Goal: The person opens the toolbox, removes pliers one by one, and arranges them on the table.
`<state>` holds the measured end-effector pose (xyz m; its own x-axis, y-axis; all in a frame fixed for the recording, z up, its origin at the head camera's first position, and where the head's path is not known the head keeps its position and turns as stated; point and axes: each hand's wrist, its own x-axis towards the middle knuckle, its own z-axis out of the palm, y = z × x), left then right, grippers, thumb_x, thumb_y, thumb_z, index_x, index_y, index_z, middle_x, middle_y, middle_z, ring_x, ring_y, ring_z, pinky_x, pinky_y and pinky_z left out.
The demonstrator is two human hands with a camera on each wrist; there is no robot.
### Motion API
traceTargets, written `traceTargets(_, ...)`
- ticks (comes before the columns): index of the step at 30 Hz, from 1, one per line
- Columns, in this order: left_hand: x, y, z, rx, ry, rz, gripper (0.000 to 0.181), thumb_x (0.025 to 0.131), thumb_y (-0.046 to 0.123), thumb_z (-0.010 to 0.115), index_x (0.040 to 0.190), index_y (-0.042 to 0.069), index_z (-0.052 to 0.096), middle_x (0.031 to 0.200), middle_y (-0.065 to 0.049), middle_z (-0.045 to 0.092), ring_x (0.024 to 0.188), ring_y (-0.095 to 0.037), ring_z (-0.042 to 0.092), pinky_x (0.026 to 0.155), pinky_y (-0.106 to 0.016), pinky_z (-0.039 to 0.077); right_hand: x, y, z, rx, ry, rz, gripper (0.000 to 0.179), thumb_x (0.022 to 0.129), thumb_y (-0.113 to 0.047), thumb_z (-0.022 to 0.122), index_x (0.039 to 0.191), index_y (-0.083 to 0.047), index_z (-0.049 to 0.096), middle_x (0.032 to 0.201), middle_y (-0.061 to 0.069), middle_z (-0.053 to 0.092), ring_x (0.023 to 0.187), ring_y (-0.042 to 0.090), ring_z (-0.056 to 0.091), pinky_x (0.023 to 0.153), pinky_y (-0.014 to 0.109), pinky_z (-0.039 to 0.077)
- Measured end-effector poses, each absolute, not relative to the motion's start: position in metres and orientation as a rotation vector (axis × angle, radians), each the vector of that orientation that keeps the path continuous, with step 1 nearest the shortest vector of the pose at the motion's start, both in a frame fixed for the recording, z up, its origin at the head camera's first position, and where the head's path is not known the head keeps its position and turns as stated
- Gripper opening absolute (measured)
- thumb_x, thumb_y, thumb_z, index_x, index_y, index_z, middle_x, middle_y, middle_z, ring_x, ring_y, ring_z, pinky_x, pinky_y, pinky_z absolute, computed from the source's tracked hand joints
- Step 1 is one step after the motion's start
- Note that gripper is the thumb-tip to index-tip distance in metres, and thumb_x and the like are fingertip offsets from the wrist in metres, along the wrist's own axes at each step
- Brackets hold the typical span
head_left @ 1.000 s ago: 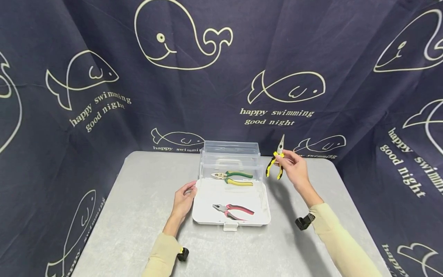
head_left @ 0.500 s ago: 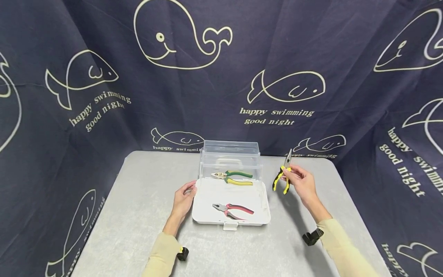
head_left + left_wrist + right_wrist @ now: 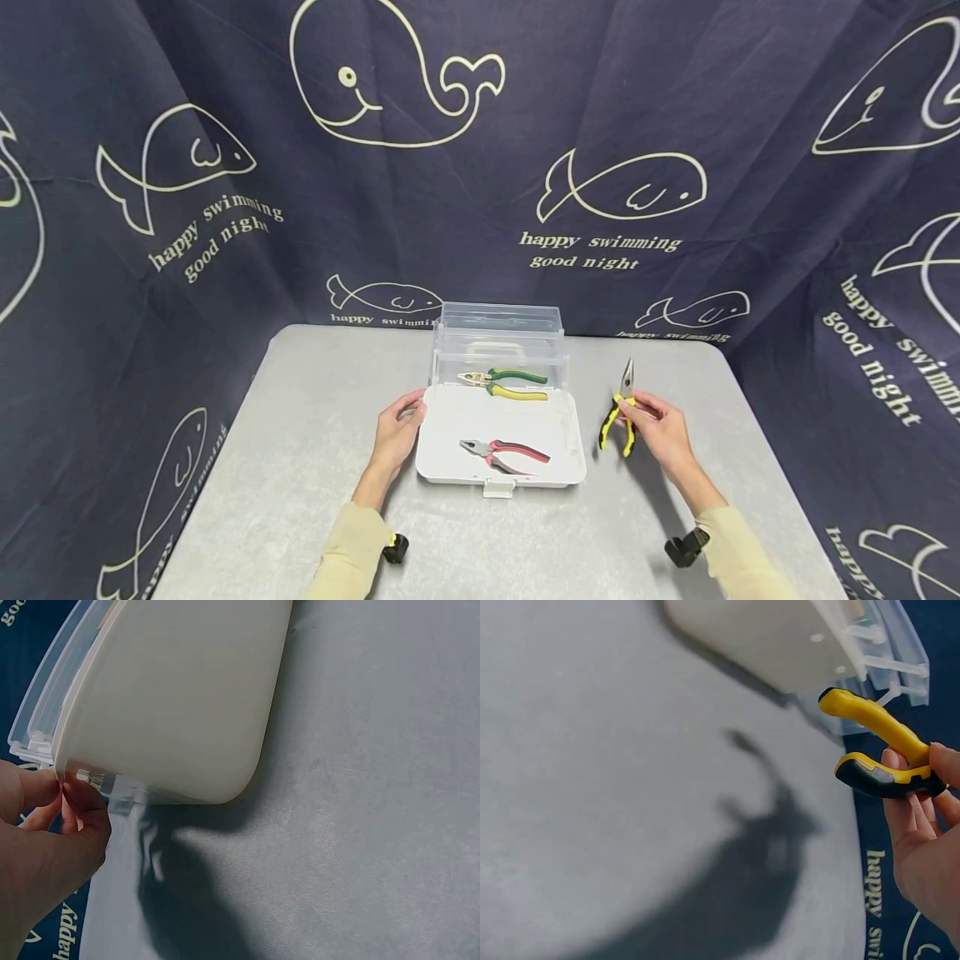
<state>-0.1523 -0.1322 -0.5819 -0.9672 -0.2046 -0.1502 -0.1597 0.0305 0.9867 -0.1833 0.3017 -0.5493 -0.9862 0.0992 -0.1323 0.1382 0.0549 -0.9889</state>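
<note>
To the right of the box, my right hand (image 3: 660, 429) pinches yellow-and-black needle-nose pliers (image 3: 618, 421), tips pointing away and handles spread. In the right wrist view those handles (image 3: 877, 724) stick out from thumb and fingers above the table. My left hand (image 3: 397, 429) pinches the left rim of a white toolbox (image 3: 442, 462); the left wrist view has thumb and forefinger on that rim (image 3: 61, 742). Green-and-yellow pliers (image 3: 517, 396) lie at the box's back by its clear tiered trays (image 3: 498, 321). Red-and-black pliers (image 3: 525, 451) lie nearer its front.
A white latch (image 3: 498, 489) projects from the box's front edge. The grey table (image 3: 315, 433) reaches back to a dark blue curtain (image 3: 420, 217) printed with fish and whales. Small black cameras (image 3: 686, 548) sit on both wrists.
My right hand has carried the yellow-and-black pliers toward me, down and slightly right, away from the clear trays. My left hand has stayed on the box rim.
</note>
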Motion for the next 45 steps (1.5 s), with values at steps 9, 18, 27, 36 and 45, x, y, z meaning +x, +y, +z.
traceTargets(9, -0.153, -0.132, -0.583, 0.384, -2.223, -2.128, 0.034, 0.102, 0.008, 0.063, 0.135, 0.001, 0.065, 0.121, -0.017, 0.062, 0.095, -0.013, 0.065, 0.082, -0.017, 0.05, -0.166, 0.314, -0.57, 0.33, 2.333, -1.958, 0.051, 0.096, -0.006, 0.072, 0.135, 0.02, 0.051, 0.096, 0.008, 0.076, 0.076, 0.011, 0.074, 0.076, 0.034, 0.062)
traceTargets(18, -0.151, -0.132, -0.579, 0.391, -2.234, -2.135, 0.036, 0.102, 0.007, 0.062, 0.137, -0.002, 0.062, 0.125, -0.019, 0.061, 0.103, -0.018, 0.064, 0.083, -0.015, 0.048, -0.16, 0.316, -0.58, 0.328, 2.419, -1.794, 0.048, 0.094, -0.004, 0.074, 0.13, 0.02, 0.055, 0.093, 0.012, 0.074, 0.072, 0.013, 0.073, 0.07, 0.032, 0.062)
traceTargets(27, -0.139, -0.129, -0.541, 0.368, -2.268, -2.147, 0.037, 0.102, 0.002, 0.059, 0.138, -0.007, 0.059, 0.126, -0.024, 0.059, 0.11, -0.031, 0.064, 0.084, -0.017, 0.049, -0.159, 0.319, -0.585, 0.342, 2.667, -1.438, 0.043, 0.093, -0.018, 0.078, 0.12, 0.013, 0.066, 0.086, 0.008, 0.074, 0.069, 0.014, 0.07, 0.062, 0.026, 0.058)
traceTargets(36, -0.137, -0.125, -0.538, 0.351, -2.231, -2.169, 0.035, 0.102, 0.001, 0.06, 0.136, -0.008, 0.06, 0.123, -0.023, 0.061, 0.104, -0.024, 0.065, 0.083, -0.016, 0.05, -0.152, 0.328, -0.583, 0.287, 2.956, -1.044, 0.037, 0.088, -0.029, 0.083, 0.106, 0.002, 0.076, 0.085, 0.006, 0.073, 0.075, 0.016, 0.064, 0.065, 0.03, 0.049)
traceTargets(45, -0.137, -0.127, -0.54, 0.346, -2.258, -2.132, 0.035, 0.102, 0.002, 0.059, 0.136, -0.009, 0.059, 0.123, -0.024, 0.06, 0.101, -0.021, 0.065, 0.082, -0.017, 0.049, -0.15, 0.332, -0.574, 0.216, 2.912, -1.08, 0.028, 0.093, -0.019, 0.077, 0.108, 0.004, 0.072, 0.092, 0.011, 0.074, 0.081, 0.021, 0.067, 0.062, 0.023, 0.049)
